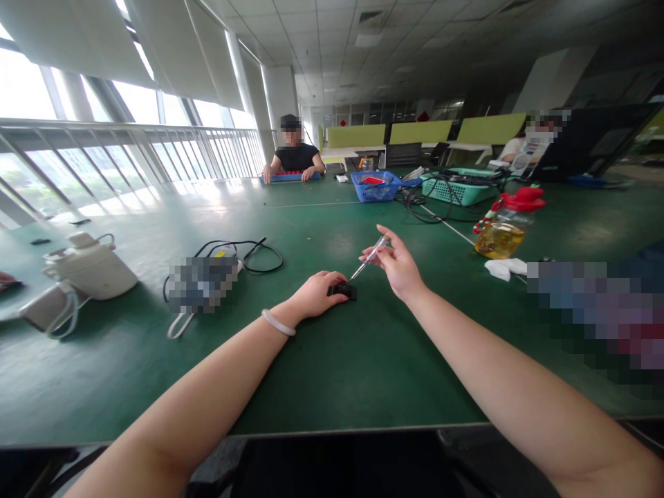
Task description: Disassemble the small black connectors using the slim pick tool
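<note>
On the green table [311,373] a small black block-like part [346,290] lies flat, gripped at its left side between the fingers and thumb of my left hand [316,294]. My right hand [399,266] holds a screwdriver [374,252] with a clear handle, tilted down to the left. Its thin metal shaft ends at the top of the black part; whether the tip sits in a screw is too small to tell. The right index finger reaches up near the handle's end.
Left of my hands are a blurred object with a black cable [264,266] and a white bottle [98,266]. To the right stands a jar with a red lid [505,225] beside white tissue [505,268]. Farther back are a blue basket [376,192], a green basket [461,190] and a seated person [293,158].
</note>
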Demonstrator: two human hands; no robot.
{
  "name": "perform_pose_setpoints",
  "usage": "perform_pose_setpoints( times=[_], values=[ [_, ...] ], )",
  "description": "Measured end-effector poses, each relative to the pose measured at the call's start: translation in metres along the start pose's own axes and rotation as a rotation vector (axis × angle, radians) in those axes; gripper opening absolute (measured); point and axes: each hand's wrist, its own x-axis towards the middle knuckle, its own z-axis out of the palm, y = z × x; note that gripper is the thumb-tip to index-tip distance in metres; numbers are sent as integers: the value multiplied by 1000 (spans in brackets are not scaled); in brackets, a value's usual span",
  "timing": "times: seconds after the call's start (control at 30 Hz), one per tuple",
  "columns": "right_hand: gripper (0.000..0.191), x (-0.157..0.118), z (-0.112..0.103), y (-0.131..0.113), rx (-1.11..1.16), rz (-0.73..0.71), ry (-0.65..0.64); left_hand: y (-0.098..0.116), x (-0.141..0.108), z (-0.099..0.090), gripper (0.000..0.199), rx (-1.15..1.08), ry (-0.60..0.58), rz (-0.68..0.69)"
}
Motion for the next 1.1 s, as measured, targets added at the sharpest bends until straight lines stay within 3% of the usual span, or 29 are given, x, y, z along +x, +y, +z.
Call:
perform_pose_setpoints(
  times=[0.23, 1.1],
  values=[
    [61, 2, 0, 3, 54, 77, 59, -2, 0, 1, 34, 4, 1, 38],
    [55, 2, 1, 10, 137, 121, 207, -1, 0, -1, 32, 1, -19, 47]
  ],
)
